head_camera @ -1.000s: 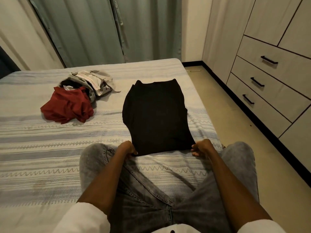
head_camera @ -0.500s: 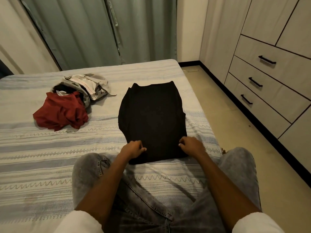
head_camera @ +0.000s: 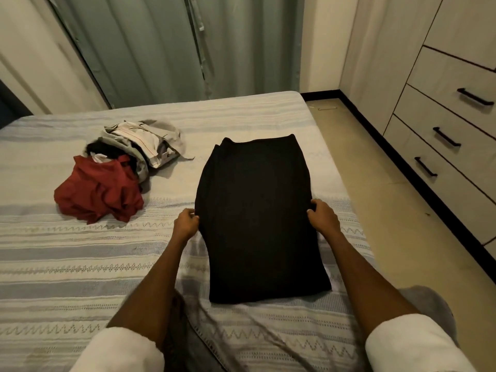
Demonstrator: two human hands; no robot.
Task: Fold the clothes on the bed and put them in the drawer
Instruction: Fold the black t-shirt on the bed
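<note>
**Both hands pinch the side edges of a flat black garment on the striped bed**

A black, matte, finely knitted garment (head_camera: pixel 257 218), folded into a long rounded rectangle, lies flat at the centre of the bed (head_camera: pixel 67 264), its long axis running from 6 to 12 o'clock. Its far end is narrower, with a slightly raised, doubled edge; its near end is squared off.

The left hand (head_camera: pixel 186 222) is curled closed at the garment's 9 o'clock edge, fingers pinching the fabric border. The right hand (head_camera: pixel 320 217) is at the 3 o'clock edge, fingers bent over and gripping the cloth, thumb towards the middle. Both forearms are bare, ending in rolled white fleecy sleeves (head_camera: pixel 413 342) at the bottom of the view.

The bed carries a woven cover in pale grey and blue bands with raised zigzag and dotted stitching. At 10 o'clock from the black garment, well apart from it, sits a loose heap: a crumpled dark red cloth (head_camera: pixel 99 189) with soft folds, touching a rumpled beige and white garment (head_camera: pixel 145 142) with a thin stripe, and some black fabric between them.

At 2 to 3 o'clock stands a pale wood-grain cabinet with drawers (head_camera: pixel 453 146), each with a slim black bar handle; all appear closed. Grey-green pleated curtains (head_camera: pixel 161 47) hang at 12 o'clock. A beige floor (head_camera: pixel 375 170) lies between bed and cabinet.
</note>
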